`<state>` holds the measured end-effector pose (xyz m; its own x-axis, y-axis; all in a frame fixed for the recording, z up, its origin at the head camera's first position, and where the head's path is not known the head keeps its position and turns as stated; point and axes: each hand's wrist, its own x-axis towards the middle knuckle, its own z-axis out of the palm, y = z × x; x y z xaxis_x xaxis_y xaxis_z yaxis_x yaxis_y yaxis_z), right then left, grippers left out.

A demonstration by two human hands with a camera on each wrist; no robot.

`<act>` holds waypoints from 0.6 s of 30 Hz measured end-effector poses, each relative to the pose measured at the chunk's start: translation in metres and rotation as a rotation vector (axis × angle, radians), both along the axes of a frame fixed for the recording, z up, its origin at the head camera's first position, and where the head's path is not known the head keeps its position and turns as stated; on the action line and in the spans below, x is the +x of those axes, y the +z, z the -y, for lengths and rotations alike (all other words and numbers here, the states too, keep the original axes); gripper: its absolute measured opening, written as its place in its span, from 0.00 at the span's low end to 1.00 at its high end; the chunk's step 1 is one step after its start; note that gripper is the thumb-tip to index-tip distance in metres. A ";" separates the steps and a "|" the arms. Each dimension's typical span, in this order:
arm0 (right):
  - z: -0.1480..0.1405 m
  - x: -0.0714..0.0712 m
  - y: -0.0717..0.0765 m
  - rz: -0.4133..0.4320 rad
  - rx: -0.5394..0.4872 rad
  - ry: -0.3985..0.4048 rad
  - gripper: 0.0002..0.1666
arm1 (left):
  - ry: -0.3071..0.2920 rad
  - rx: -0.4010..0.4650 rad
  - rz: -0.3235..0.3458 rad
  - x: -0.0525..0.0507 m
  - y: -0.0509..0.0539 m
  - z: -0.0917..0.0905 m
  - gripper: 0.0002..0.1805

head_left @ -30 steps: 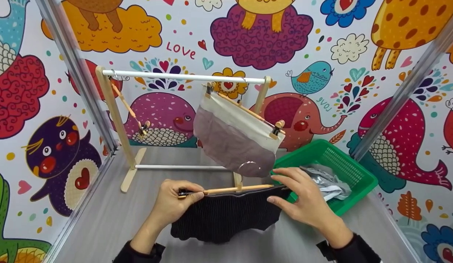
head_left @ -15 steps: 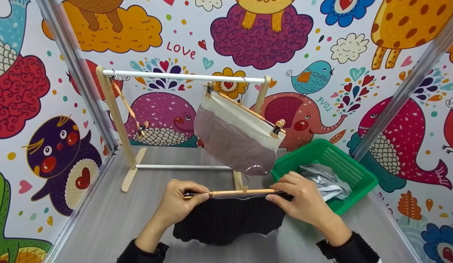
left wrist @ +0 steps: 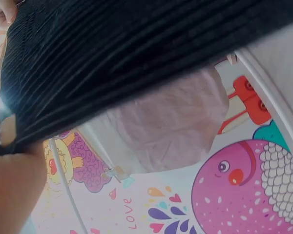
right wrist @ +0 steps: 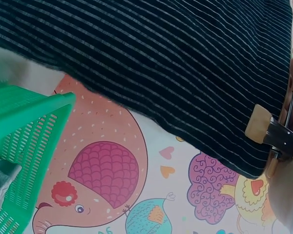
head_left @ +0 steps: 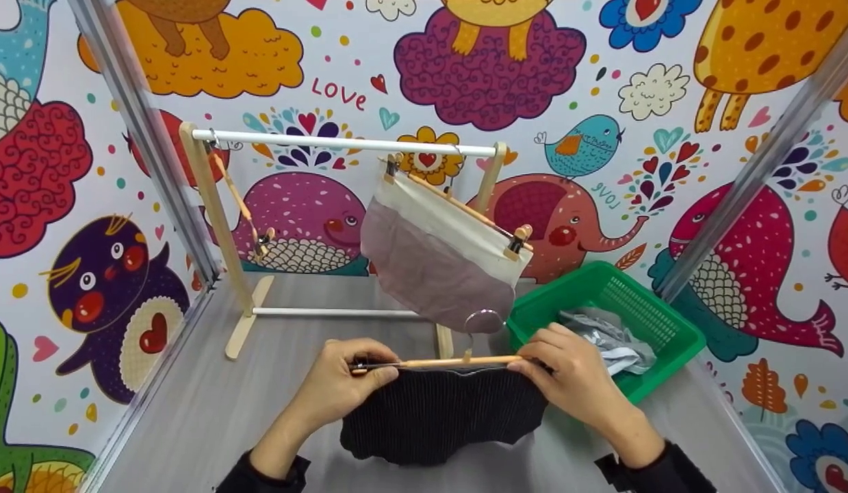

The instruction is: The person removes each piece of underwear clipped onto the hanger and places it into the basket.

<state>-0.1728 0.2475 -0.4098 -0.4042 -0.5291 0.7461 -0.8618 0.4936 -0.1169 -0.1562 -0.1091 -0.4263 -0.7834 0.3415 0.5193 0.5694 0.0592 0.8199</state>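
Hanger (head_left: 434, 362), wooden, with clipped-on black cloth (head_left: 444, 418). Is pinched near one end by left hand (head_left: 336, 380), near the other by right hand (head_left: 569, 366). Is held in front of rack (head_left: 341, 143), near basket (head_left: 646, 311).

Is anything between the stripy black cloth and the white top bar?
Yes: the mauve cloth hangs between the black cloth and the right side of the white top bar. Nothing visible blocks the bar's middle.
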 end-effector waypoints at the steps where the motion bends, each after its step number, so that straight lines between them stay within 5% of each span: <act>1: -0.001 0.000 0.000 -0.001 0.001 -0.004 0.09 | -0.004 -0.014 0.017 0.000 0.000 0.001 0.06; 5: -0.003 0.002 0.002 -0.010 0.001 -0.006 0.07 | -0.025 -0.040 0.039 0.001 0.003 0.006 0.10; 11: -0.007 0.006 0.005 0.044 -0.004 -0.040 0.06 | -0.006 -0.019 -0.027 -0.003 0.007 0.009 0.09; 18: -0.009 0.011 0.007 0.092 -0.009 -0.070 0.16 | 0.012 -0.041 -0.087 -0.006 0.011 0.009 0.06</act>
